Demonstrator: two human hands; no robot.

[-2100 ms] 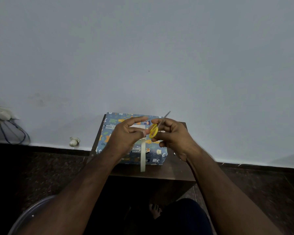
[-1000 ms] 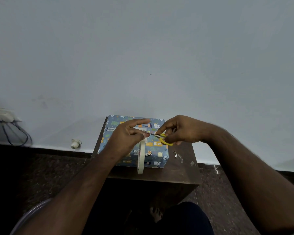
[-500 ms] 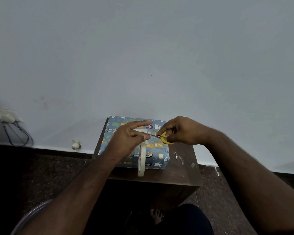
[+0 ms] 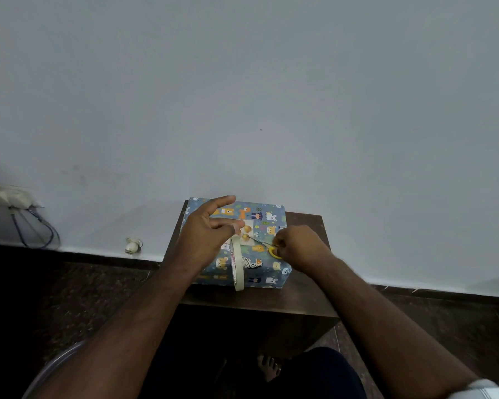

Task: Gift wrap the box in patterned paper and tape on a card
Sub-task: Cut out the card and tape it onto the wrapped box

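The box (image 4: 267, 218), wrapped in blue paper with cartoon animals, lies on a small dark wooden table (image 4: 306, 295). A white card (image 4: 249, 230) with gold balloons lies on its top. My left hand (image 4: 206, 237) is over the box's left half and pinches a strip of tape; the cream tape roll (image 4: 237, 264) hangs below it on edge. My right hand (image 4: 297, 247) grips small yellow-handled scissors (image 4: 271, 249) over the box's right side, blades pointing left toward the tape.
The table stands against a pale wall. A wall socket with cables (image 4: 18, 208) is at the far left and a small white plug-like thing (image 4: 132, 245) sits on the skirting. My bare foot (image 4: 268, 367) shows under the table on the dark floor.
My right hand with the scissors has dropped lower and nearer over the box's right side. My left hand still holds the tape, with the roll hanging a little lower.
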